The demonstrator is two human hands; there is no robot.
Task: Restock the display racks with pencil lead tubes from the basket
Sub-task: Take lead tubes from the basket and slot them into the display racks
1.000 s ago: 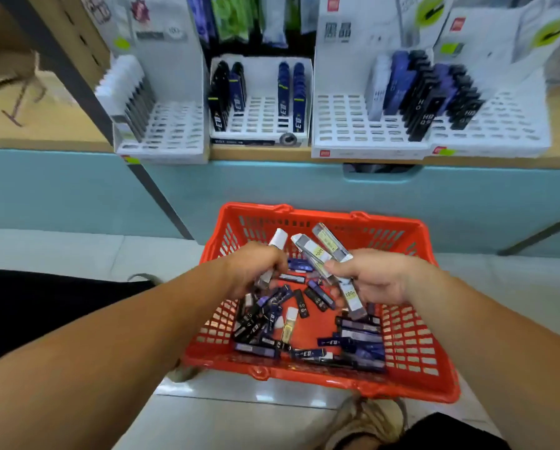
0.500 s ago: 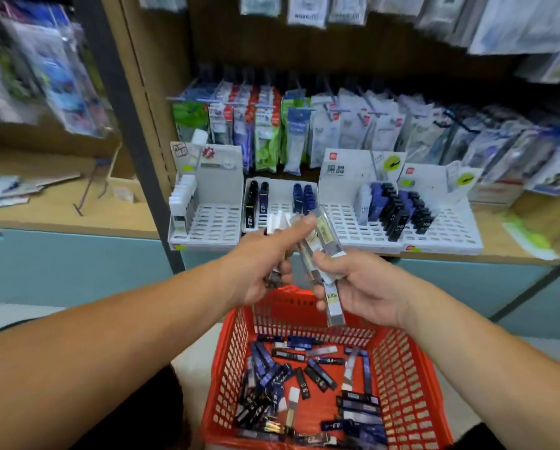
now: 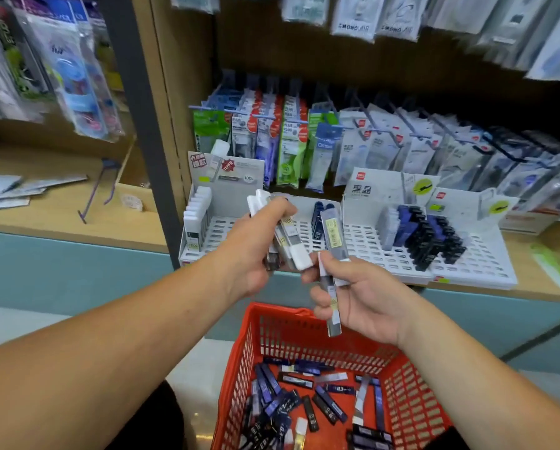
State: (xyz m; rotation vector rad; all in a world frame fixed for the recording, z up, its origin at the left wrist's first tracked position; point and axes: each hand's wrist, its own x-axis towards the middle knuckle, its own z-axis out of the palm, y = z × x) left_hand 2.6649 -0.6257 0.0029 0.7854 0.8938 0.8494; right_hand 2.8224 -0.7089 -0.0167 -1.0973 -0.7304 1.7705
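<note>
My left hand [image 3: 255,245] grips a bunch of clear, white-capped pencil lead tubes [image 3: 290,241] in front of the white display racks [image 3: 363,245]. Just right of it, my right hand [image 3: 359,300] holds two more clear tubes [image 3: 333,235], one pointing up and one down. Both hands hover above the red basket [image 3: 411,394], which holds several dark blue and black lead tubes [image 3: 304,404]. The left rack [image 3: 215,233] carries a row of white-capped tubes on its left side. The right racks hold blue and black tubes [image 3: 424,235].
The racks stand on a wooden shelf [image 3: 551,280] over a teal cabinet front [image 3: 61,277]. Hanging stationery packets [image 3: 304,141] fill the wall behind. A dark upright post [image 3: 142,125] divides this bay from the left shelf, where papers [image 3: 18,190] lie.
Both hands rose from the basket to rack height carrying the tubes, and the view tilted up to the shelves. The left hand now holds more of the tubes.
</note>
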